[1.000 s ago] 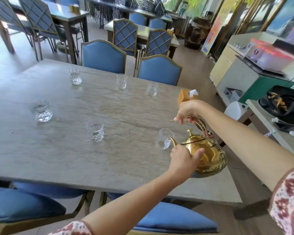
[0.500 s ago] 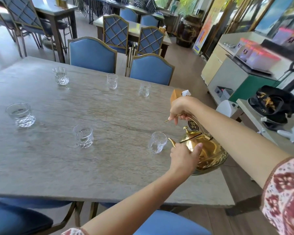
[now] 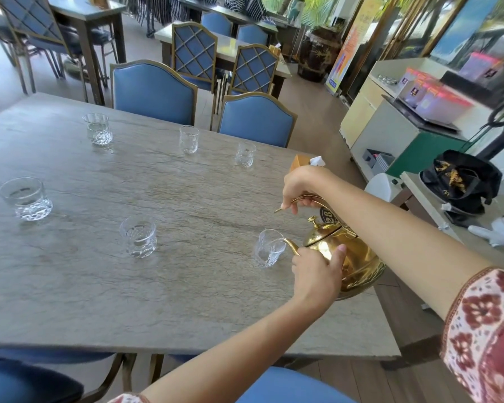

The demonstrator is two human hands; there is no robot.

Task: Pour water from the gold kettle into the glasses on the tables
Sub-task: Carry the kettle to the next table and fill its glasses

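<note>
The gold kettle (image 3: 352, 257) hangs tilted over the right end of the grey table (image 3: 99, 286), its spout at the rim of the nearest glass (image 3: 269, 252). My right hand (image 3: 301, 186) grips the kettle's curved handle from above. My left hand (image 3: 317, 271) is pressed against the kettle's near side, thumb up on its belly. Several more glasses stand on the table: one in the middle (image 3: 138, 240), one at the left (image 3: 25, 198), and three along the far edge (image 3: 98, 129), (image 3: 189, 139), (image 3: 245, 154).
Blue chairs (image 3: 154, 91) line the table's far side, and another blue chair (image 3: 288, 385) is just below me. A tissue box (image 3: 300, 161) sits behind my right hand. To the right are a counter (image 3: 390, 126) and a side table with a black bag (image 3: 460, 181).
The view has shifted slightly. The kettle's spout has moved in to the nearest glass's rim and the kettle tips a little more. Both hands keep their hold.
</note>
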